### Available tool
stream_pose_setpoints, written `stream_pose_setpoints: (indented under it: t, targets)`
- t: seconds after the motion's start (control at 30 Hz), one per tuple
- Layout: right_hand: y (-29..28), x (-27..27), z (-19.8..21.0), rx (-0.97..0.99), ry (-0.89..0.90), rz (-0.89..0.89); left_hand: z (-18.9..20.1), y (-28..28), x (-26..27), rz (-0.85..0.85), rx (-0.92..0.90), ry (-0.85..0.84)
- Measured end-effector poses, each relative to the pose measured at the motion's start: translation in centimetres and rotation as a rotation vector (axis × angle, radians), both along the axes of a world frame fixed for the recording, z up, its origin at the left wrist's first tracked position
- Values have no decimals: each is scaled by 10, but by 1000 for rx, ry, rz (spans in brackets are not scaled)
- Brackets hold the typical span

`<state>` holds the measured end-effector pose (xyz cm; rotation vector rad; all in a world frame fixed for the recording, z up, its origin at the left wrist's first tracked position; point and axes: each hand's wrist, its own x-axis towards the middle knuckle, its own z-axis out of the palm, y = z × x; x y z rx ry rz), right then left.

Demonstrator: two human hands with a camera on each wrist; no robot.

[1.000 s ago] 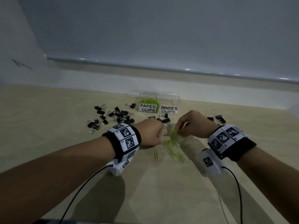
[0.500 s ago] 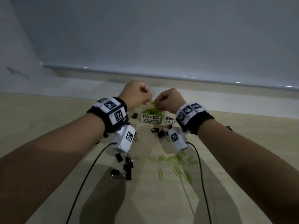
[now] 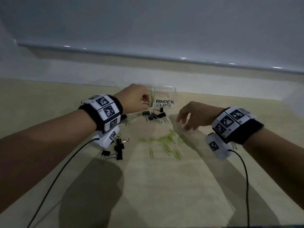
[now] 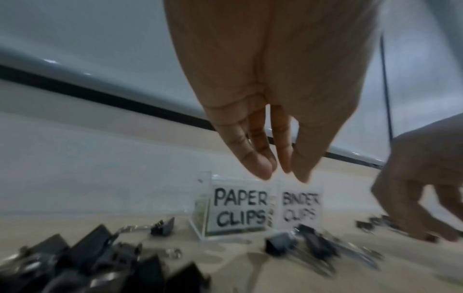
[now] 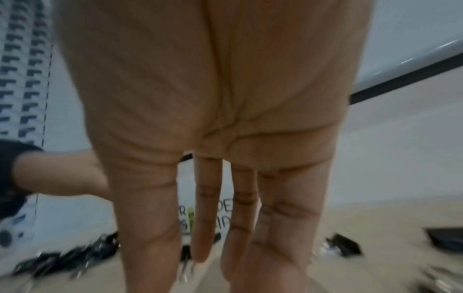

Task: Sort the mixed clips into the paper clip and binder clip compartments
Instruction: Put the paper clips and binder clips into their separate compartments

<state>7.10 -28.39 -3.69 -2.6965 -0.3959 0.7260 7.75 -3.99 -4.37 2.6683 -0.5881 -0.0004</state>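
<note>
A pale wood-grain tabletop [image 3: 164,186] spreads under both forearms and meets a grey wall at the back. At its far edge stands a clear plastic two-compartment box [image 4: 208,206]; the left compartment carries a white "PAPER CLIPS" label [image 4: 240,210] and shows green through its wall, while the right one carries a "BINDER CLIPS" label [image 3: 164,103].

The person's left hand [image 3: 137,99] hangs just above and in front of the paper-clip compartment. From the left wrist view its fingers [image 4: 250,150] point down, nearly straight and close together, with nothing seen between them. The right hand [image 3: 194,116] is held above the tabletop to the right of the box, fingers loosely spread and pointing down, carrying nothing; the right wrist view shows them long and relaxed [image 5: 208,208].

Each wrist wears a black band with white marker tiles and a white camera block trailing a black cable [image 3: 54,181].

Black binder clips with silver wire handles lie in groups: a cluster just in front of the box [image 3: 153,116], another below the left wrist [image 3: 117,149], and a blurred heap low in the left wrist view [image 4: 82,263].

Lime-green wire paper clips [image 3: 166,143] are scattered loose on the tabletop between the two forearms, nearer the person than the box.
</note>
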Motion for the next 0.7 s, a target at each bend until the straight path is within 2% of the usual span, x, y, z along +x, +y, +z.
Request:
stream_pose_setpoints:
  t: [0.07,0.17,0.33,0.57,0.7]
  targets:
    - [-4,-12,-8,-69,28,20,-7,-3,-25,-60,132,201]
    - [-1,-29,-17,-150,-19,35,-17,-11,-55,-32,298,444]
    - [25,-52,-28,-90,-118,54,-27,-32,-76,-21,353,365]
    - [39,-51,-33,-5,-212,66,-28,-51,-69,5,135,364]
    - [34,-47,-34,62,-201,40,-29,-54,-66,9,82,370]
